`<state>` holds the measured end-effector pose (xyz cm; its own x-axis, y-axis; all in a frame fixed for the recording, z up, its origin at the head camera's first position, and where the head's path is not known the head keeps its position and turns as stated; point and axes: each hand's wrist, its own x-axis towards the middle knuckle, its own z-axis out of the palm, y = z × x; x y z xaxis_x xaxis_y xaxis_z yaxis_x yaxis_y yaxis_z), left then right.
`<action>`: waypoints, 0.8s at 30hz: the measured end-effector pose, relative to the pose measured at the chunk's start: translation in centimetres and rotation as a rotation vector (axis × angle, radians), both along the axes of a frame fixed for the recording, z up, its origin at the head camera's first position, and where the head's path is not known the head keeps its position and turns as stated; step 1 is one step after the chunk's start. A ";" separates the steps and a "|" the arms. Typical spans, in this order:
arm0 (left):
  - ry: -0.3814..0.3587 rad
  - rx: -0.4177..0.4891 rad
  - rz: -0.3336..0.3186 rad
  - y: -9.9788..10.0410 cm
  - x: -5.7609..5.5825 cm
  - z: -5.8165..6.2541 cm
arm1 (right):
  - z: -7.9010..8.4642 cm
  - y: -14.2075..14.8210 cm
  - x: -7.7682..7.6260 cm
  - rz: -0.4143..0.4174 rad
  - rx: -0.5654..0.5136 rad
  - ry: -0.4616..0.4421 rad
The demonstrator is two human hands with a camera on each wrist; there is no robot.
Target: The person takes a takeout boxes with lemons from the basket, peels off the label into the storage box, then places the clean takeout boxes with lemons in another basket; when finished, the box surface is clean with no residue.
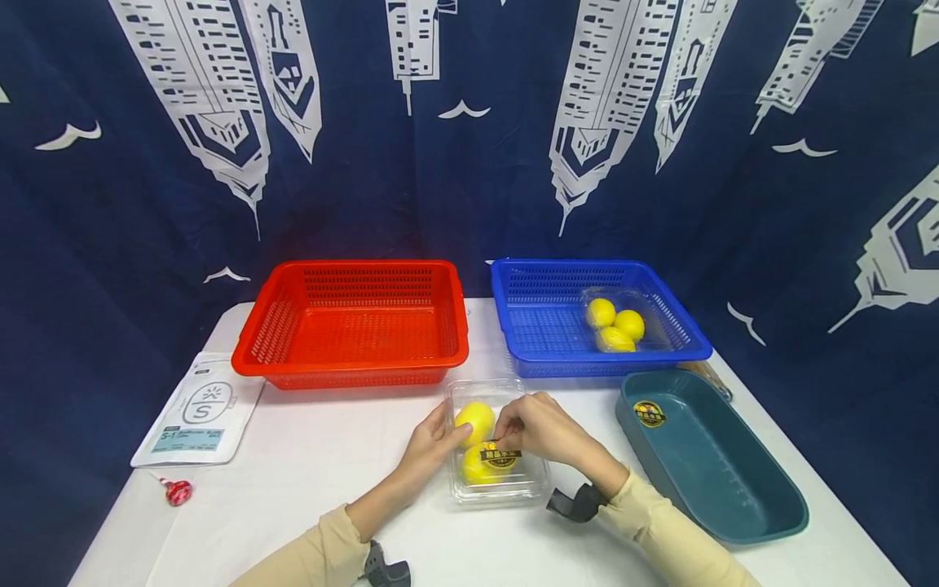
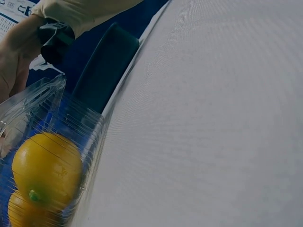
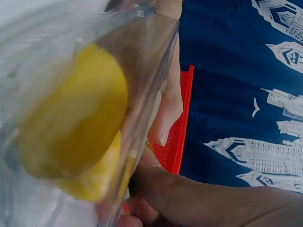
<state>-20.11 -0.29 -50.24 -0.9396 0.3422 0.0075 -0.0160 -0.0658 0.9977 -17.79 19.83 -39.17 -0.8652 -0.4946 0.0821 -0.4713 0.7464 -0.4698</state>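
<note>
A clear plastic box (image 1: 458,489) with yellow lemons (image 1: 478,420) inside stands on the white table in front of me. My left hand (image 1: 429,444) grips its left side, thumb over the lid. Above the lid my right hand (image 1: 539,425) has curled fingers and pinches the upper edge of a black and gold sticker (image 1: 500,456), which lies over the front lemon. In the left wrist view, the lemon (image 2: 47,170) shows its green tip through the ribbed wall. The right wrist view has the right thumb (image 3: 165,189) close to the left thumb (image 3: 168,118).
Behind stand a red basket (image 1: 352,377) and a blue basket (image 1: 601,359); a clear box with lemons (image 1: 629,324) lies in the blue one. A green tray (image 1: 722,456) with a sticker (image 1: 649,413) is at right. At left are a white pouch (image 1: 198,412) and a red lollipop (image 1: 178,492).
</note>
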 end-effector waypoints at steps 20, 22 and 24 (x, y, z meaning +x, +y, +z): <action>0.013 -0.001 -0.036 0.1 0.0 0.2 | 0.7 0.9 -2.0 0.155 0.003 -0.270; 0.012 0.000 -0.037 0.1 -0.1 0.1 | 0.6 0.9 -2.0 0.154 -0.011 -0.282; 0.013 0.003 -0.040 0.1 -0.1 0.1 | 0.6 1.0 -2.0 0.148 -0.022 -0.294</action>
